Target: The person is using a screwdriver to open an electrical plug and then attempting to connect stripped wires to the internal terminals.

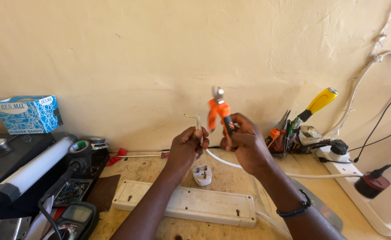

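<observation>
My left hand [187, 146] pinches the end of a white cable [231, 163], whose bared wire ends [195, 120] stick up above my fingers. My right hand [244, 141] grips orange-handled pliers [218, 111], jaws pointing up, just to the right of the wire ends. The cable runs from my left hand down behind my right wrist and off to the right. A white three-pin plug [202, 174] lies on the bench below both hands.
A long white socket strip housing [184, 205] lies face down at the front. A multimeter [73, 220], tape roll [80, 146] and white tube [37, 165] sit left. Screwdrivers [313, 106] stand right, beside a white extension block [373, 195] with plugs.
</observation>
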